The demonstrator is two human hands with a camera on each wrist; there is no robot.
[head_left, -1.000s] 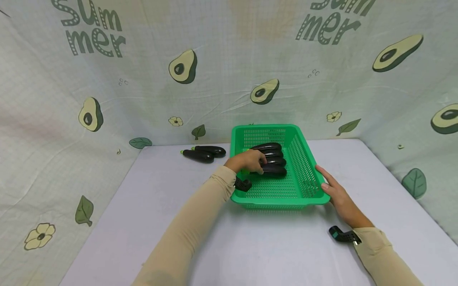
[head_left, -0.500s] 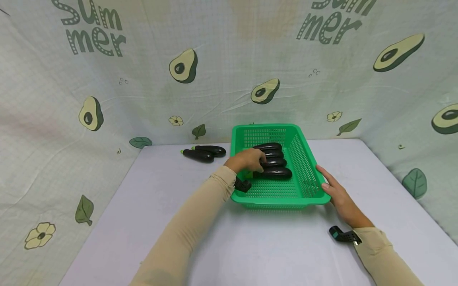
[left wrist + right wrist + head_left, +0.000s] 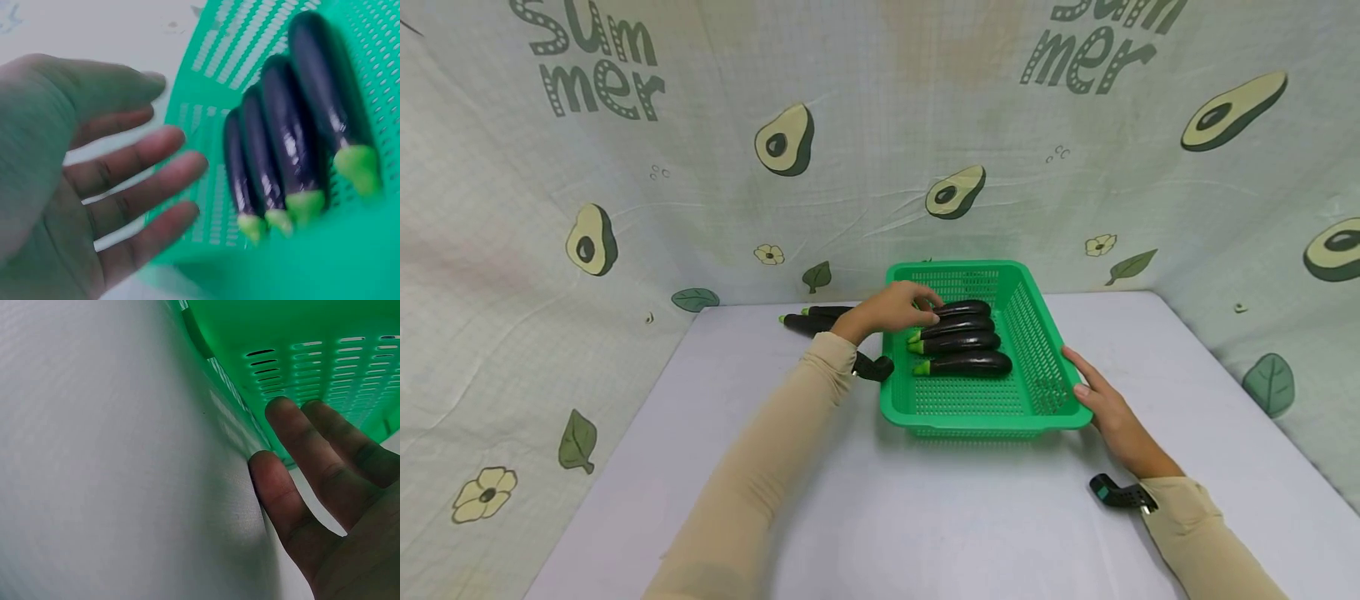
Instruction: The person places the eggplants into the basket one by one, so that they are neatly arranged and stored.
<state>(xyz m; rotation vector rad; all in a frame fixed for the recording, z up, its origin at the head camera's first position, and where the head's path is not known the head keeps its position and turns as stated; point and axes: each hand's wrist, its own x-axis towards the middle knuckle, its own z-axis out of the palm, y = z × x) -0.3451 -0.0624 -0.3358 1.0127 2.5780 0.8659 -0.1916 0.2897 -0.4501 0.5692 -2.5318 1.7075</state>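
Several glossy dark eggplants (image 3: 970, 363) with green stem ends lie side by side in a green plastic basket (image 3: 985, 422). Over the basket's left rim is my left hand (image 3: 891, 310), its fingers loosely spread. The left wrist view shows this hand (image 3: 119, 181) holding nothing, apart from the eggplants (image 3: 290, 131). My right hand (image 3: 1108, 408) rests against the basket's right side, thumb at the rim. Seen from the right wrist, its fairly straight fingers (image 3: 312, 447) touch or nearly touch the slotted outer wall (image 3: 300, 362); the thumb is out of that view.
Two more eggplants (image 3: 805, 323) lie on the white-covered table (image 3: 737, 400) left of the basket, partly hidden by my left hand and wrist. Behind the table hangs a cloth (image 3: 865, 150) printed with avocados and leaves.
My left hand has let go of the nearest eggplant, which now lies slightly further right, and has drawn back left and away toward the rim. My right hand stays put.
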